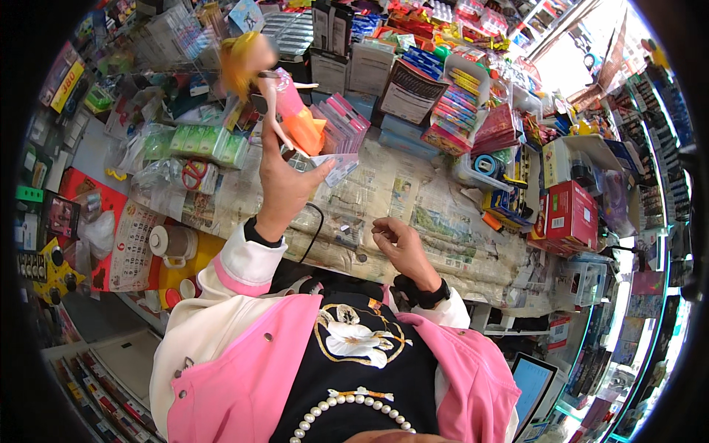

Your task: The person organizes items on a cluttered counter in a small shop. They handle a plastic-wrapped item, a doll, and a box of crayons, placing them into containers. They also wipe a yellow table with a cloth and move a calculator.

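My left hand [283, 181] is raised over the counter and wrapped round a doll [292, 111]. The doll has blond hair, a pink top and an orange skirt, and leans with its head toward the far left. Its lower end is partly hidden by my fingers. Close behind it stands a stack of pink-edged packets [343, 125]. My right hand [405, 251] hovers near the counter's front edge, its fingers curled together, with nothing visible in them. Beneath it lies the newspaper-covered counter [436, 221].
Packed goods crowd the counter's back, with a box of colourful packets [454, 111] among them. A red carton [569, 214] stands at the right. Left of me are red-handled scissors [194, 175], a lidded jug [171, 244] and a calendar [134, 247]. A black cable [316, 229] crosses the front edge.
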Demonstrator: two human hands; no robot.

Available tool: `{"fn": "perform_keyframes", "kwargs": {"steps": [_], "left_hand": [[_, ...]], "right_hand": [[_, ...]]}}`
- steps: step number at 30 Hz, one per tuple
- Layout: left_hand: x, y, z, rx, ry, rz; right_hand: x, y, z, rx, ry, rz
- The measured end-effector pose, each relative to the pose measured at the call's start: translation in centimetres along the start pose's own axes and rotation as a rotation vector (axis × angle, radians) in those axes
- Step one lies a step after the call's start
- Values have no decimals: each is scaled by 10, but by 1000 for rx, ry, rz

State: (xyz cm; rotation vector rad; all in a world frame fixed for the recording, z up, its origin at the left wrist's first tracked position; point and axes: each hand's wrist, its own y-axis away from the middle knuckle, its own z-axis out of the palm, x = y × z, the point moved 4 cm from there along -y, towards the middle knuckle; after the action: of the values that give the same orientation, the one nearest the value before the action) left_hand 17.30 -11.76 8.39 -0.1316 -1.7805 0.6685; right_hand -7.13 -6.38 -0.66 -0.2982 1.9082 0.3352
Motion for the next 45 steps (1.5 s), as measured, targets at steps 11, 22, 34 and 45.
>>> {"fn": "perform_keyframes", "kwargs": {"steps": [11, 22, 34, 45], "left_hand": [[1, -2, 0, -20, 19, -2], [1, 5, 0, 3, -53, -39], [12, 11, 24, -69, 95, -107], [6, 20, 60, -253, 188, -53]], "right_hand": [[-4, -6, 1, -7, -3, 13], [-31, -19, -1, 183, 37, -81], [-77, -53, 13, 496, 397, -252], [-76, -50, -5, 646, 229, -449]]}}
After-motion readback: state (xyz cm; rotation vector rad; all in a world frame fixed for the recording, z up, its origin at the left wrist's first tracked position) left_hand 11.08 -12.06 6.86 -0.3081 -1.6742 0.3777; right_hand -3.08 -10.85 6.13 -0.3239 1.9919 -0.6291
